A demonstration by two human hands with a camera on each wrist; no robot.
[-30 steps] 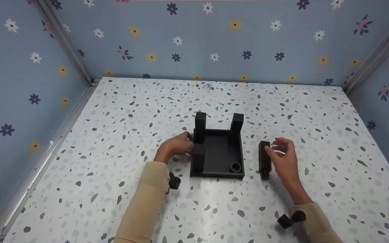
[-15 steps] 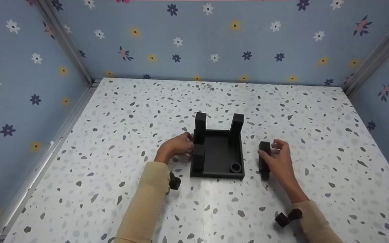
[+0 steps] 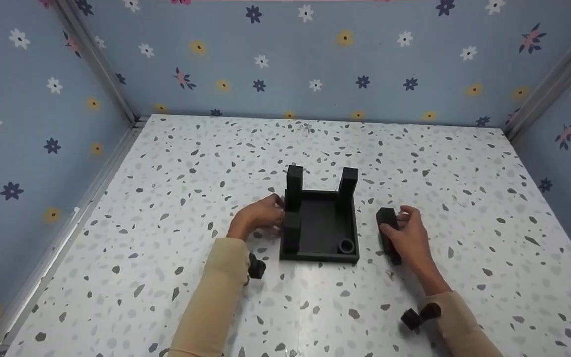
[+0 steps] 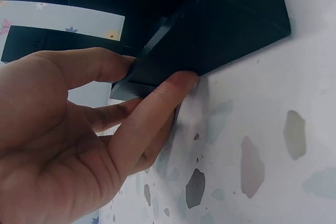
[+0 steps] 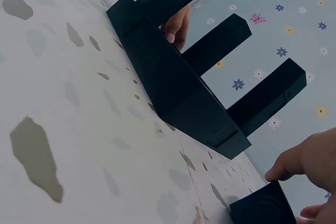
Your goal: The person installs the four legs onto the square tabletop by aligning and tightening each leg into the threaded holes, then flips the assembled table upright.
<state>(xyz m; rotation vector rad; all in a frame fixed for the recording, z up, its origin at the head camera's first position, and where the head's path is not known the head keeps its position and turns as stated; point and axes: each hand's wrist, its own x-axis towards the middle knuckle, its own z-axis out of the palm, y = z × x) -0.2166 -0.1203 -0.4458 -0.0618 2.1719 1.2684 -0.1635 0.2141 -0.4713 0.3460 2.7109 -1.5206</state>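
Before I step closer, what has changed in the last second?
The right hand moved slightly left and now grips the loose block. The block turned a little: its far end went left, its near end right. Nothing was let go. The left hand and the base stayed put.

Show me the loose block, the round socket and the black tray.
Loose block (image 3: 390, 246), head view: its long side.
Round socket (image 3: 346, 246), head view: its hollow centre.
Black tray (image 3: 319, 225), head view: its bare floor.
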